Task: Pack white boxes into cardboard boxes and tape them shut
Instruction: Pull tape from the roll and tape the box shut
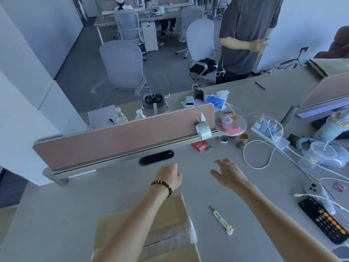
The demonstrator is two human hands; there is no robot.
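Note:
A closed cardboard box (pixel 170 220) lies at the near edge of the desk, its top seam covered with clear tape. Both my arms reach out over it. My left hand (pixel 169 175), with a bead bracelet on the wrist, hovers over bare desk beyond the box, fingers relaxed and holding nothing. My right hand (pixel 227 172) is spread beside it, also holding nothing. A roll of clear tape (pixel 203 131) hangs on the end of the pink divider (pixel 113 140), beyond both hands. A yellow-green box cutter (pixel 222 221) lies to the right of the box. No white boxes are visible.
White cables (pixel 264 152), a power strip (pixel 264 127), a plastic cup (pixel 321 153) and two phones (pixel 324 222) crowd the desk's right side. A round tray (pixel 243 123) of small items sits by the divider's end. A person (pixel 245 35) stands across the desk among office chairs.

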